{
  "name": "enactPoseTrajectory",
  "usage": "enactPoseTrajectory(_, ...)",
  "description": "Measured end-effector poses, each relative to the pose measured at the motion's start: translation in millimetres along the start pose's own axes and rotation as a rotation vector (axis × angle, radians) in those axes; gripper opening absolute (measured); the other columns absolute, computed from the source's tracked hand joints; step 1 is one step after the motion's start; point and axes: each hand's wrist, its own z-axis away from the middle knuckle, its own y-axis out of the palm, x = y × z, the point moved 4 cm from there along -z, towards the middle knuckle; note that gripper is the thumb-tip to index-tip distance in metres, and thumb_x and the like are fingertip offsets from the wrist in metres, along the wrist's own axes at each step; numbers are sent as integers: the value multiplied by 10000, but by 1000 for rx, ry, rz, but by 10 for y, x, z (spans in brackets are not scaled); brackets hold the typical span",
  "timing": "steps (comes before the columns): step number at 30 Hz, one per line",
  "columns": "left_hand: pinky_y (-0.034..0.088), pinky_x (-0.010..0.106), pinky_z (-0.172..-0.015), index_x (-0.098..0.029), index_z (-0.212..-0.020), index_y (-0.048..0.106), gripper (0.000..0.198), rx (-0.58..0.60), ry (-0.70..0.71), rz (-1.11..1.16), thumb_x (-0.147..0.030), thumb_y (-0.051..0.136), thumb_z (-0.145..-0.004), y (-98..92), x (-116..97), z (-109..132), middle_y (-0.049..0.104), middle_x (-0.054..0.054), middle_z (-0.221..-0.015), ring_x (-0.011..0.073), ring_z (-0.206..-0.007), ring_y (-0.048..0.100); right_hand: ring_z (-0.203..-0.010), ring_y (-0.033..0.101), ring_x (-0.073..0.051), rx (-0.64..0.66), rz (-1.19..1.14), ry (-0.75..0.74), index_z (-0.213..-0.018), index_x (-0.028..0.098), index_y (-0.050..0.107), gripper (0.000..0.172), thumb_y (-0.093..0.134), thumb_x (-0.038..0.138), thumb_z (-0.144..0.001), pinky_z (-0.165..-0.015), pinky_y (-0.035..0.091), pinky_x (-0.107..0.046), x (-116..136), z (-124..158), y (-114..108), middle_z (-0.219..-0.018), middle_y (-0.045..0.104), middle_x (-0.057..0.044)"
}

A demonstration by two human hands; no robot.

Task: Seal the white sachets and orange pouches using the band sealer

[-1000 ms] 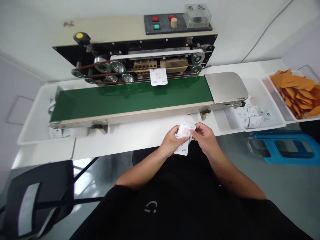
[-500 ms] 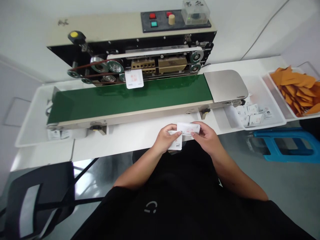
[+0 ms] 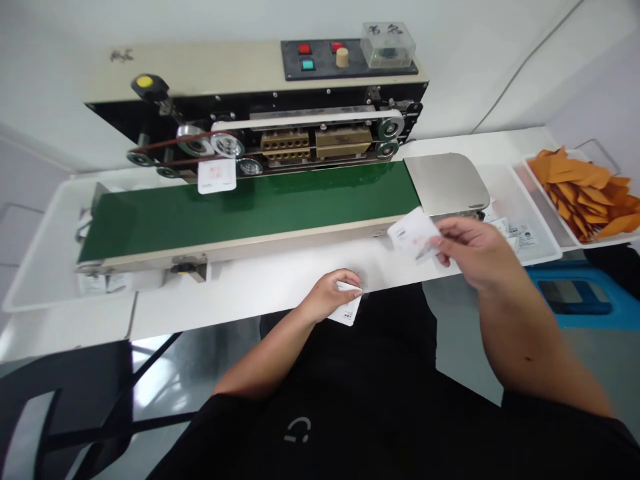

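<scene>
My right hand (image 3: 475, 250) pinches one small white pouch (image 3: 414, 235) and holds it just in front of the steel plate (image 3: 445, 183) at the right end of the green conveyor belt (image 3: 250, 207). My left hand (image 3: 327, 295) rests at the table's front edge, closed on a small stack of white pouches (image 3: 346, 311). Another white pouch (image 3: 217, 176) rides at the back of the belt, under the sealing machine's rollers (image 3: 220, 143).
The sealing machine (image 3: 260, 87) has a control panel (image 3: 345, 57) on top. A white tray (image 3: 540, 230) right of the belt holds white pouches; a further tray holds orange packets (image 3: 580, 190). A white bin (image 3: 35, 260) sits at the left, a blue stool (image 3: 585, 297) below right.
My right hand has pulled one pouch off the stack and carried it right and up toward the steel plate. The pouch on the belt has travelled left. My left hand stayed low.
</scene>
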Motion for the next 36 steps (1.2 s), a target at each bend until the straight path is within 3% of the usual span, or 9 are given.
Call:
enactPoseTrajectory(3, 506, 241, -615, -185, -1013, 781, 395, 53, -58, 20, -451, 931, -762, 28, 86, 21, 763, 90, -1062, 140, -723, 666, -527, 534, -88, -134, -204, -37, -992, 212, 779, 275, 894, 301, -759, -458, 435, -234, 191, -341, -167, -839, 753, -35)
enactPoseTrajectory(10, 539, 260, -734, -176, -1044, 768, 435, 68, -56, -4, -474, 930, -772, 28, 104, 3, 734, 98, -1091, 208, -981, 696, -621, 629, -97, -144, -339, 40, -974, 219, 723, 188, 825, 157, -828, -545, 562, -220, 277, -1070, -105, -937, 769, -41)
enactPoseTrajectory(17, 528, 262, -719, -175, -1053, 762, 438, 80, -60, 28, -488, 920, -790, -11, 160, -2, 730, 96, -1099, 186, -922, 690, -668, 679, -110, -208, -421, 94, -953, 174, 675, 200, 775, 61, -822, -542, 576, -190, 152, -1429, -16, -927, 755, -59)
enactPoseTrajectory(23, 538, 272, -750, -176, -1054, 767, 435, 76, -38, 27, -484, 925, -790, -44, 182, -4, 737, 100, -1105, 210, -991, 701, -648, 662, -91, -198, -426, 115, -978, 160, 685, 197, 751, 42, -834, -552, 597, -180, 177, -1596, 73, -923, 748, -59)
enactPoseTrajectory(30, 546, 284, -787, -182, -1054, 771, 424, 75, -38, 24, -481, 922, -794, -47, 189, -10, 740, 101, -1113, 218, -1024, 701, -629, 655, -84, -148, -381, 101, -1028, 194, 699, 203, 815, 183, -863, -564, 603, -191, 311, -1469, 126, -933, 737, -35)
enactPoseTrajectory(36, 528, 268, -722, -181, -1031, 773, 434, 64, -67, 46, -492, 931, -770, -25, 157, -4, 739, 97, -1105, 192, -924, 697, -653, 696, -111, -206, -366, 27, -1075, 225, 720, 230, 808, 246, -863, -585, 596, -236, 335, -743, 191, -1043, 745, -37)
